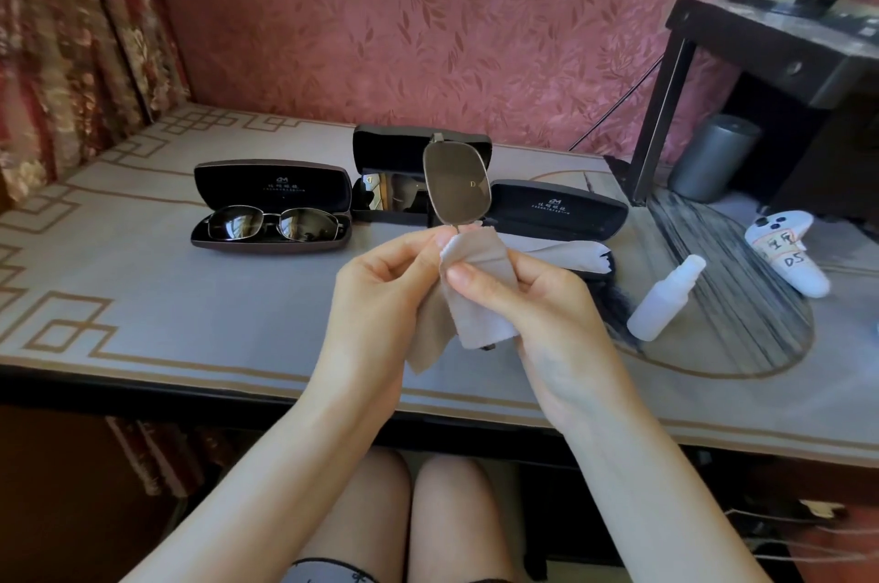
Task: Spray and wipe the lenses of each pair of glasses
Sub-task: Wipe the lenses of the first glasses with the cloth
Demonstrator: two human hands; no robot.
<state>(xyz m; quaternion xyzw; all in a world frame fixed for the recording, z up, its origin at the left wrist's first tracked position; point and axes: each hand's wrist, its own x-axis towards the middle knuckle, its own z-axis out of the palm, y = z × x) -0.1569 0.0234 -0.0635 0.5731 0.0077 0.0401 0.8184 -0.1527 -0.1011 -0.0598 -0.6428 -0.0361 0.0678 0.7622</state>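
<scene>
A pair of tinted glasses (pixel 456 190) stands on end above the table, one lens up in plain view and the lower lens wrapped in a beige cloth (pixel 480 292). My left hand (pixel 385 292) grips the glasses at the cloth's left side. My right hand (pixel 532 297) pinches the cloth over the lower lens, thumb on top. A second pair of dark sunglasses (pixel 276 223) lies in an open case (pixel 271 206) at the left. A white spray bottle (pixel 663 299) lies on its side to the right.
Two more open black cases (pixel 380 154) (pixel 561 211) sit behind my hands, with a white cloth (pixel 561 251) by the right one. A grey cylinder (pixel 713 156), a dark stand (pixel 761 54) and a labelled white controller (pixel 785 251) occupy the right. The table edge (pixel 238 387) runs near my knees.
</scene>
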